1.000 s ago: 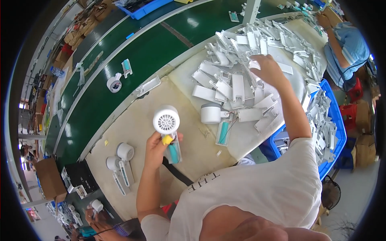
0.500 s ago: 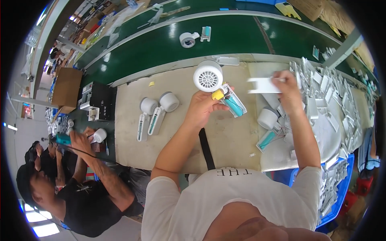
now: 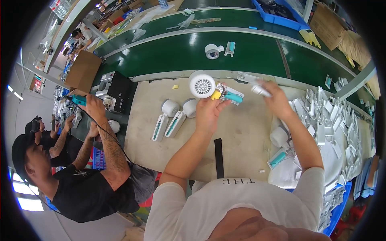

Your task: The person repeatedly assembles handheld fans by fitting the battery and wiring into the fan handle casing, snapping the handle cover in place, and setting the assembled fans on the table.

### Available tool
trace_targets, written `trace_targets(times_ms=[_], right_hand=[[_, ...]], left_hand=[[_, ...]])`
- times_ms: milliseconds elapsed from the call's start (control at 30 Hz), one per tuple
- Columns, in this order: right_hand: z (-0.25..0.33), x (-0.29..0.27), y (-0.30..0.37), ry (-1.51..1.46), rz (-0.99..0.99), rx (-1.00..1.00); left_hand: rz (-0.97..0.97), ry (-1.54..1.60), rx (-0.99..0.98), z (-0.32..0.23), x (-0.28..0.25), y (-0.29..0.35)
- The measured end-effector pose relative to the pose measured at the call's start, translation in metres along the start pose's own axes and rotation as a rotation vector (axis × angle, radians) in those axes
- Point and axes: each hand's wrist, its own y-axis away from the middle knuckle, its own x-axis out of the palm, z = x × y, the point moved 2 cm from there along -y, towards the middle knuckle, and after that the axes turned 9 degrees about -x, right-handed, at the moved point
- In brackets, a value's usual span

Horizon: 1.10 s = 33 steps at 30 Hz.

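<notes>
While a co-worker (image 3: 90,184) in black lifts a teal tool (image 3: 77,100) at far left, a person in a white shirt (image 3: 237,201) works over a beige tabletop (image 3: 245,140). The left hand's fingers clamp on the neck of a white fan (image 3: 202,86), held above the table near its far edge, its round grille showing, a yellow piece (image 3: 216,94) just above the thumb and a teal cylinder (image 3: 233,97) lying in its open handle. To the right, well apart from the grille, the right hand (image 3: 275,99) pinches a white part (image 3: 261,90) between closed fingers; motion blur leaves its shape uncertain. Two white fans (image 3: 164,119) with teal-striped handles lie side by side left of the left hand (image 3: 207,114). A heap of white casings (image 3: 321,116) covers the table's right end, above a blue crate (image 3: 341,207). Beyond runs a green conveyor (image 3: 161,60).
</notes>
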Motion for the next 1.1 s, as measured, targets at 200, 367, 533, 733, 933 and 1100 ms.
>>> trace_targets(times_ms=[200, 367, 533, 733, 933, 1100], right_hand=[[0.096, 0.009, -0.004, 0.004, -0.129, -0.173], [0.087, 0.02, -0.008, 0.016, -0.201, -0.186], [0.083, 0.021, -0.007, -0.019, -0.187, -0.136], [0.089, 0.022, -0.016, -0.365, -0.252, -0.032], [0.079, 0.023, -0.02, -0.682, -0.177, 0.18], [0.07, 0.028, -0.018, -0.353, -0.298, 0.08]], left_hand=[[-0.009, 0.049, 0.096, 0.008, 0.003, -0.002], [0.022, 0.082, 0.082, 0.007, 0.013, 0.003], [0.051, 0.064, 0.072, 0.007, 0.018, 0.008], [0.052, 0.016, 0.066, 0.014, 0.018, 0.01], [0.065, 0.029, 0.188, 0.016, 0.027, 0.014], [0.034, -0.005, 0.141, 0.026, 0.021, 0.007]])
